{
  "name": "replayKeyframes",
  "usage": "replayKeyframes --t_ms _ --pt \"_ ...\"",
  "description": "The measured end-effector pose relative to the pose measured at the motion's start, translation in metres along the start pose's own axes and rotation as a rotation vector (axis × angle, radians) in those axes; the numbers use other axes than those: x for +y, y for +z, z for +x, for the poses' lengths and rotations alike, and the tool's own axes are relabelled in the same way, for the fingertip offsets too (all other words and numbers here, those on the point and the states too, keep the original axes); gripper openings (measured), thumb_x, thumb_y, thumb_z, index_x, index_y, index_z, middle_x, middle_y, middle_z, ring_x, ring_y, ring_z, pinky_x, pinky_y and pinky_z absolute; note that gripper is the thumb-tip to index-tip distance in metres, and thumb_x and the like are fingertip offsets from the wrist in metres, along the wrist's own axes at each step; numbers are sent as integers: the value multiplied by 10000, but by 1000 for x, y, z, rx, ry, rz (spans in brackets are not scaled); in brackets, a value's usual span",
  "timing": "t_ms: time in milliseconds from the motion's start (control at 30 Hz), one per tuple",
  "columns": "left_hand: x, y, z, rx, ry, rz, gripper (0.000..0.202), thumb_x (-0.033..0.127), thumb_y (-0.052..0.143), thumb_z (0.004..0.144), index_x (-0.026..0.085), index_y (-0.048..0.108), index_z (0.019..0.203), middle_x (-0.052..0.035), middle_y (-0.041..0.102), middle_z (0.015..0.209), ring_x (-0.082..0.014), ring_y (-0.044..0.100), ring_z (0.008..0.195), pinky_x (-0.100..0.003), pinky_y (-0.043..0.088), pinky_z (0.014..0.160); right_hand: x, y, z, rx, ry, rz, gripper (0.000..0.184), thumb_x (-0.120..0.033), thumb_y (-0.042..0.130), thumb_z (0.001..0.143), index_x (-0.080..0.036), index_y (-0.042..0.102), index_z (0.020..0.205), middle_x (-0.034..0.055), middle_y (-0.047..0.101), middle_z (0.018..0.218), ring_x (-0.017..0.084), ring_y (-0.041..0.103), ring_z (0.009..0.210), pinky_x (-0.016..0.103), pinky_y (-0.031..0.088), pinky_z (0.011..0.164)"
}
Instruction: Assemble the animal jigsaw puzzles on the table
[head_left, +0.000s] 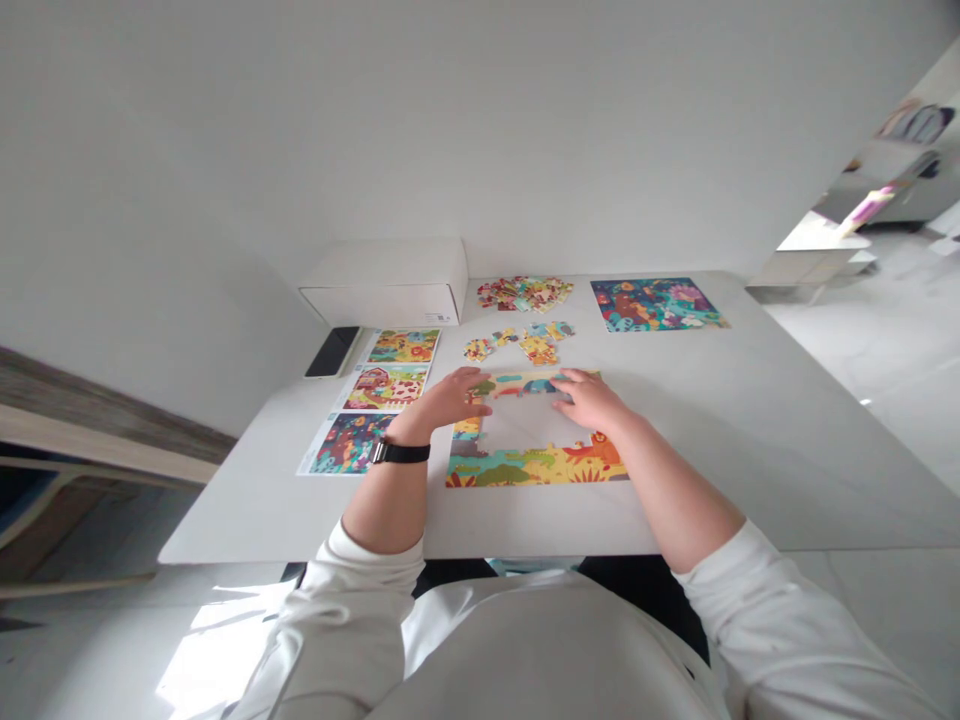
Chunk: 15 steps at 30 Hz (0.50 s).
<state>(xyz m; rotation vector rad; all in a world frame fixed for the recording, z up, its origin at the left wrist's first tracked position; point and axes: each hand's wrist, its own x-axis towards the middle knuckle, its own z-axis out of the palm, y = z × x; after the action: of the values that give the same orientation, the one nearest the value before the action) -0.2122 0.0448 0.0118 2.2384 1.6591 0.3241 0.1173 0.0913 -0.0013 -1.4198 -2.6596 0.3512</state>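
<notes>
On the white table in front of me lies a partly joined jigsaw puzzle (517, 467), a colourful animal scene. Its joined pieces form a border around a bare middle, with a lion at the lower right and green crocodiles along the bottom. My left hand (450, 398) rests at the puzzle's upper left corner, fingers apart. At the upper right, my right hand (592, 400) touches the top strip with its fingers spread, near a blue elephant. Just beyond the top strip are several loose puzzle pieces (538, 348), some joined in small clusters.
A heap of puzzle pieces (525, 293) lies by the wall. Right of it is a dark blue completed puzzle (652, 306). To the left lie a sheet with three pictures (384, 388) and a phone (333, 352). A white box (382, 302) stands behind them.
</notes>
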Motion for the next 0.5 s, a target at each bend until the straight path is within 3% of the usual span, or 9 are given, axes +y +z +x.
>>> replayKeyframes --t_ms 133,300,500 --pt "-2 0 -2 -81 -10 30 695 513 814 867 274 667 1503 -106 510 1705 -293 530 1541 -396 411 1303 2 1 2 9 6 5 523 -374 668 1048 -244 655 1554 144 516 1696 325 505 1551 486 385 1299" --pt "1 8 4 -52 -44 69 592 453 681 976 265 652 1537 -109 475 1731 -296 505 1565 -427 393 1321 1 -1 4 30 29 13 521 -350 670 1042 -239 656 1551 142 533 1682 320 509 1548 493 376 1306" --pt "1 12 6 79 -19 31 463 414 653 987 260 745 1414 -92 651 1569 -277 592 1485 -392 438 1295 1 1 3 49 35 17 509 -347 667 1043 -245 660 1541 125 537 1683 314 502 1554 510 365 1313"
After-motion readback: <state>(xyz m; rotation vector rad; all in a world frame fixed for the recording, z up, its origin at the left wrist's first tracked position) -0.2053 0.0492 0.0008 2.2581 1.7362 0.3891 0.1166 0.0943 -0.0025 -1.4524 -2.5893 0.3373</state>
